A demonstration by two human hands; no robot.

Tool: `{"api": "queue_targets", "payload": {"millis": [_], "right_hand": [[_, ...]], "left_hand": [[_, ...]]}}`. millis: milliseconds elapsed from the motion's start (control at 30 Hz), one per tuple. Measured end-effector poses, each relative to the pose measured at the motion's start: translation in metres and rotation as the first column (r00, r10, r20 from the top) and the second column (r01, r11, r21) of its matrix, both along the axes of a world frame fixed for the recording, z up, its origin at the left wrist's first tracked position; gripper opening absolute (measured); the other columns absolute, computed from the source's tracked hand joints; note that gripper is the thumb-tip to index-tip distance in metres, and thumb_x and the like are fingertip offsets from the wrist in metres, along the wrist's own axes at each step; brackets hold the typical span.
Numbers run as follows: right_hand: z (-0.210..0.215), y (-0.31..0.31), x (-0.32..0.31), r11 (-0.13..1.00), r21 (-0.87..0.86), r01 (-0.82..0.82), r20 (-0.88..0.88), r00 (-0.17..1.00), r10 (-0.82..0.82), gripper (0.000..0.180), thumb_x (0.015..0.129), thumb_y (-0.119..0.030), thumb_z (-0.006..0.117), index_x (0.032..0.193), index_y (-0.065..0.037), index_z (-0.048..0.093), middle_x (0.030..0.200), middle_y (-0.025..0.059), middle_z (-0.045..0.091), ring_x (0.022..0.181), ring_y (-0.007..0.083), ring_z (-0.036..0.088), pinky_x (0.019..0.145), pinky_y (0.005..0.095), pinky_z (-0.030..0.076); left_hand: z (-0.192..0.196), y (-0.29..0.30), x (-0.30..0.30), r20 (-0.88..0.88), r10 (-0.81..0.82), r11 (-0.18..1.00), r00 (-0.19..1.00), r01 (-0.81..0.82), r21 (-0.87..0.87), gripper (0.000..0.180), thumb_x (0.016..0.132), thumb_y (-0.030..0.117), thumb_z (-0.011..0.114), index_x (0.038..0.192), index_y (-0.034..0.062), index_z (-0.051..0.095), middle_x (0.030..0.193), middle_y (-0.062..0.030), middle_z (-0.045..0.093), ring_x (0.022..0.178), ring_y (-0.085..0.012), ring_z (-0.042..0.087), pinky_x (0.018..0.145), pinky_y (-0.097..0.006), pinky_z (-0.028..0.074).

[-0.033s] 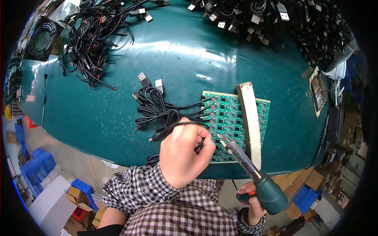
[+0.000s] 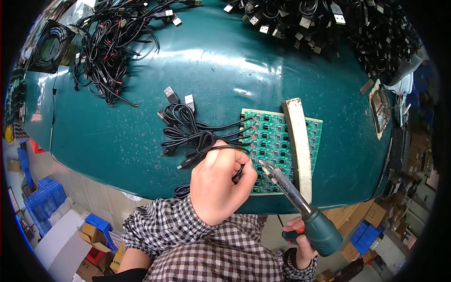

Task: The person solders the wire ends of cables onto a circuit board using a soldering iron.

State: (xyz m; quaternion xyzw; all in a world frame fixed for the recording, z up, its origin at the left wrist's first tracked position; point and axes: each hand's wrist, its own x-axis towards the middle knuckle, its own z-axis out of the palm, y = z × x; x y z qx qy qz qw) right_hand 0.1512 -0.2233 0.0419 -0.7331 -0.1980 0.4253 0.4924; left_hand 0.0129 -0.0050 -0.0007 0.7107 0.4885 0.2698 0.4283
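Observation:
My left hand (image 2: 221, 183) is closed in a pinch on a thin black USB cable (image 2: 238, 175), at the left edge of a green circuit board panel (image 2: 275, 127). In my right hand (image 2: 303, 239) is a soldering iron (image 2: 323, 232) with a dark green handle. Its tip points up and left, over the board, just right of my left fingertips. Several black USB cables (image 2: 188, 136) lie left of the board, their red-ended wires reaching its left side. A pale, worn bar (image 2: 299, 150) lies across the board. My left fingers partly hide the wire end.
Cable heaps lie at the far left (image 2: 108, 61) and far right (image 2: 305, 23) of the green table (image 2: 202, 70). A black fan (image 2: 49, 46) stands at the left edge. A small worn tray (image 2: 378, 110) sits at the right edge. Blue crates (image 2: 44, 199) and cartons stand below.

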Motion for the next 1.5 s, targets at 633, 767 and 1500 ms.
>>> {"api": "queue_targets", "payload": {"millis": [633,767,1500], "right_hand": [[-0.010,-0.003,0.003,0.978,-0.046,-0.203,0.300,0.931,0.207,0.045,0.087,-0.037,0.066,0.094,0.007,0.062,0.086,0.0194,0.067,0.084,0.0285,0.064,0.075,0.0396,0.052],[-0.006,0.005,-0.001,0.986,-0.033,-0.161,0.219,0.962,0.164,0.044,0.087,-0.036,0.067,0.093,0.007,0.061,0.085,0.0201,0.067,0.082,0.0287,0.065,0.075,0.0398,0.053],[-0.009,0.003,-0.004,0.996,-0.016,-0.090,0.151,0.984,0.092,0.046,0.086,-0.035,0.071,0.099,0.007,0.056,0.083,0.0207,0.066,0.081,0.0283,0.065,0.075,0.0391,0.053]], "left_hand": [[-0.001,0.000,0.001,-0.032,-0.032,0.999,0.999,0.033,0.028,0.015,0.075,0.003,0.072,0.081,0.0046,0.059,0.074,-0.0042,0.056,0.058,-0.0135,0.056,0.051,-0.026,0.047],[0.001,0.001,0.000,-0.040,-0.057,0.998,0.998,0.057,0.019,0.016,0.075,0.002,0.071,0.083,0.0042,0.057,0.076,-0.0060,0.055,0.059,-0.0170,0.059,0.050,-0.029,0.049],[0.000,-0.002,0.001,-0.042,-0.044,0.998,0.998,0.045,0.039,0.019,0.075,0.002,0.071,0.085,0.0053,0.056,0.078,-0.0059,0.055,0.057,-0.0180,0.058,0.050,-0.030,0.049]]}}
